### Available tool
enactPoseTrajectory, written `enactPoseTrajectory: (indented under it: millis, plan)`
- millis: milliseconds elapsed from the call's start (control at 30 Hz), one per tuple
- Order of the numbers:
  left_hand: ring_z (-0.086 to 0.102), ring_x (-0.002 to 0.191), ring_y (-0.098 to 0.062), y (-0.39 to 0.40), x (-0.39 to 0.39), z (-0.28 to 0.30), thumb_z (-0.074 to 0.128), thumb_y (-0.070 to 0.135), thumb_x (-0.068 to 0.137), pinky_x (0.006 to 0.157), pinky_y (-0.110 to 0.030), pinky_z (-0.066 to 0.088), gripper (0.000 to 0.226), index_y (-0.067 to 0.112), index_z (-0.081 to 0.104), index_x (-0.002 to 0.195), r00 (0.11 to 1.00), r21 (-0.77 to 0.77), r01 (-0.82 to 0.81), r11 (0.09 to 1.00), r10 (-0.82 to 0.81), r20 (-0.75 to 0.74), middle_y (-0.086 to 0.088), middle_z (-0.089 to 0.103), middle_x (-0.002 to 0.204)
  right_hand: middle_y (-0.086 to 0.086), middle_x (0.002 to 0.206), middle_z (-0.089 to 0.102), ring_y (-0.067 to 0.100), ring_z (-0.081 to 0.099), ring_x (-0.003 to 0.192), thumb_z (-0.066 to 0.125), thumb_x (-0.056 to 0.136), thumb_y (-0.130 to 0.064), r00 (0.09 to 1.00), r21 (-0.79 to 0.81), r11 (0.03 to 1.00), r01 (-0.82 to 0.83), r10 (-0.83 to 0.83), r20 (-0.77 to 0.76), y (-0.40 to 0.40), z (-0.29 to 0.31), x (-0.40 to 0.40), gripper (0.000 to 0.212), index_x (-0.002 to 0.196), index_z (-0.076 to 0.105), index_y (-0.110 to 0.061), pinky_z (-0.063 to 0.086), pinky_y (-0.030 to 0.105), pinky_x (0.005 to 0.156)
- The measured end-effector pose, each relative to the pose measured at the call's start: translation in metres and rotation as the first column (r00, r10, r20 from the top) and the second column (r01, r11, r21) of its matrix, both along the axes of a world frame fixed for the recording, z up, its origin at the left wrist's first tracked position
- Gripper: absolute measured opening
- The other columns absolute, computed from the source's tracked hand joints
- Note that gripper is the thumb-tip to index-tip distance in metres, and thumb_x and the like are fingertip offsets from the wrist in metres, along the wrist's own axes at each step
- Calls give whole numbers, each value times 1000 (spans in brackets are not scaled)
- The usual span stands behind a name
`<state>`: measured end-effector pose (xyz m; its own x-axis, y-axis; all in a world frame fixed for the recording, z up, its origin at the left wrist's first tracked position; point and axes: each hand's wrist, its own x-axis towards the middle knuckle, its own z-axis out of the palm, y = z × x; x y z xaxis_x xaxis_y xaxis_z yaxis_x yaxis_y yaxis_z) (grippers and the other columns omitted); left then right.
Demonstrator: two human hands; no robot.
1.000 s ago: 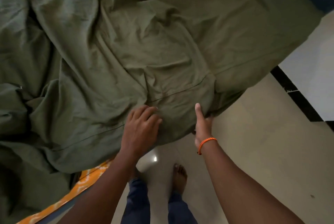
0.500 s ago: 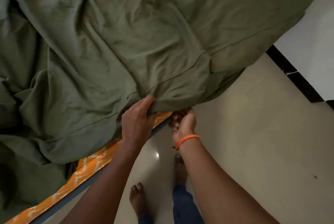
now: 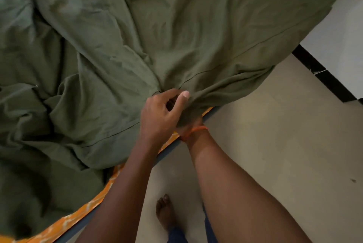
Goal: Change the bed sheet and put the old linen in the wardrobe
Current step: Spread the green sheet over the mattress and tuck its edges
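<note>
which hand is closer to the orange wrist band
Right. The orange wrist band sits on the right wrist, just below the right hand under the green sheet. The left hand is beside it, gripping the sheet.

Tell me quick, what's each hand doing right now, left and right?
Left hand: fingers and thumb curled, pinching the green sheet at its edge.
Right hand: mostly hidden under the sheet's edge; its grip cannot be told.

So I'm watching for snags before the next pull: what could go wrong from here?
The left hand bunches the green sheet at the bed edge, while the right hand is mostly hidden under the fabric, so its hold is unclear and may slip. The sheet's right side overhangs the floor and could drag there. A bare foot stands close below; loose cloth might tangle it.
</note>
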<state>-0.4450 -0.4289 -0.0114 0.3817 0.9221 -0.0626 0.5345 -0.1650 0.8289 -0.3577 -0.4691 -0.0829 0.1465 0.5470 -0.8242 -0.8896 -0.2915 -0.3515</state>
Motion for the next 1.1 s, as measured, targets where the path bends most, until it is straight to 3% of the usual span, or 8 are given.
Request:
enactPoseTrajectory:
  millis: [133, 367, 500, 567, 633, 767, 867, 1100]
  plan:
    - [59, 84, -13, -18, -21, -12, 44, 46, 109, 73, -45, 50, 39, 23, 69, 90, 982, 124, -71, 990, 91, -165, 9, 62, 88, 17, 149, 57, 38, 52, 140, 34, 106, -57, 993, 83, 992, 95, -88, -84, -60, 2, 7, 65, 150, 54, -13, 40, 56, 117]
    - [38, 149, -10, -74, -78, -84, 43, 49, 109, 123, -59, 31, 41, 42, 49, 148, 924, -99, 65, 993, -98, -370, 21, 44, 157, 21, 137, 66, 38, 63, 128, 62, 101, -35, 982, -238, 961, 140, -166, -94, -203, -2, -8, 45, 137, 65, -7, 48, 50, 112]
    - [-19, 160, -12, -89, -95, -91, 60, 42, 101, 124, -72, -2, 89, 49, -3, 164, 762, -148, 241, 959, -281, -583, 29, -16, 170, 21, 120, 71, 42, 68, 110, 93, 57, -44, 863, -702, 697, -147, 437, 253, -224, -57, -16, 86, 127, 63, -5, 60, 52, 94]
    - [-17, 161, -16, -96, -96, -87, 67, 35, 97, 123, -74, 5, 100, 46, -6, 165, 729, -109, 213, 971, -233, -643, 23, -18, 172, 25, 124, 65, 46, 64, 113, 90, 61, -33, 729, -834, 508, -215, 652, 209, -224, -97, -15, 77, 123, 54, -6, 57, 52, 95]
    - [0, 163, -21, -100, -93, -83, 70, 34, 94, 124, -68, 17, 97, 38, 5, 167, 724, -50, 151, 987, -145, -674, 12, -2, 176, 22, 123, 64, 45, 64, 111, 88, 56, -36, 732, -811, 538, -230, 645, 221, -206, -113, -15, 68, 110, 51, -16, 58, 55, 93]
    - [52, 125, -26, -105, -97, -83, 79, 37, 86, 100, -47, 47, 65, 22, 47, 141, 702, 118, 88, 989, 22, -712, -2, 53, 138, 9, 105, 75, 34, 71, 99, 75, 64, -40, 655, -654, 718, -236, 615, 439, -157, -116, -28, 38, 96, 66, -23, 58, 52, 91]
    - [53, 99, -24, -101, -108, -88, 74, 32, 92, 82, -43, 46, 26, 24, 60, 112, 674, 151, 145, 978, 14, -738, 1, 56, 110, 8, 91, 77, 24, 72, 81, 72, 83, -22, 635, -510, 797, -323, 582, 508, -119, -52, -39, 5, 88, 73, -21, 61, 41, 73]
    - [49, 74, -23, -109, -129, -99, 60, 23, 91, 72, -40, 35, 11, 18, 55, 83, 741, 200, 271, 942, -72, -667, -1, 56, 79, 6, 84, 74, 13, 64, 65, 59, 102, -16, 624, -459, 836, -301, 537, 568, -95, -45, -31, 14, 98, 71, -11, 53, 28, 59]
